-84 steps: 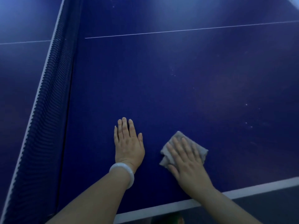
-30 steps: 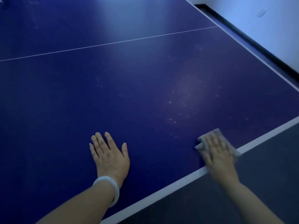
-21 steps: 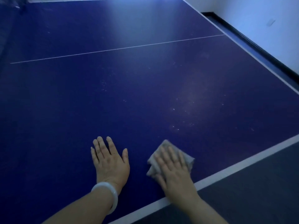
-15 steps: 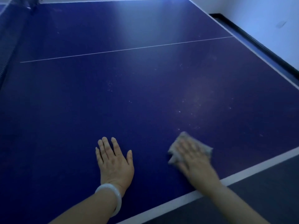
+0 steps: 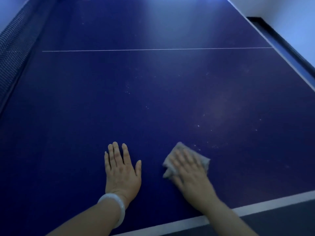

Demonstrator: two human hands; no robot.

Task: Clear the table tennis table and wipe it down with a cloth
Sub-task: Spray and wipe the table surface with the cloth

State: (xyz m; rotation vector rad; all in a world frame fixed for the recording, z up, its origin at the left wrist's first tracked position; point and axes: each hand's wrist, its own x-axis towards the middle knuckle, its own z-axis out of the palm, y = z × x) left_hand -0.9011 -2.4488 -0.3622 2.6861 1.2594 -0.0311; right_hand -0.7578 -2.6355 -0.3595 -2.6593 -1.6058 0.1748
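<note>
The person is leaning over a dark blue table tennis table (image 5: 153, 103), both forearms coming up from the bottom of the frame. Left hand (image 5: 121, 169) is lying flat, palm down, at lower centre, fingers straight and close together w/ the thumb angled out to the right; a pale white bangle (image 5: 114, 208) is sitting on that wrist. Right hand (image 5: 190, 172) is at lower right-centre, just beside the left but not touching it, fingers spread flat and pressing down on a folded grey cloth (image 5: 172, 160); hand and cloth are looking motion-blurred, so finer grip detail can't be told. The cloth is lying on the table surface, its corners sticking out past the fingertips toward upper left and right, a bit in from the white edge stripe (image 5: 272, 200) that is running across the bottom right. Small pale specks (image 5: 198, 126) are showing on the surface above and right of the cloth, approx. mid-right of the frame. A thin white centre line (image 5: 153, 49) is crossing the upper part horizontally. The net (image 5: 12, 48) is running along the upper left edge. A pale wall w/ a dark baseboard (image 5: 281, 41) is showing at upper right.
</note>
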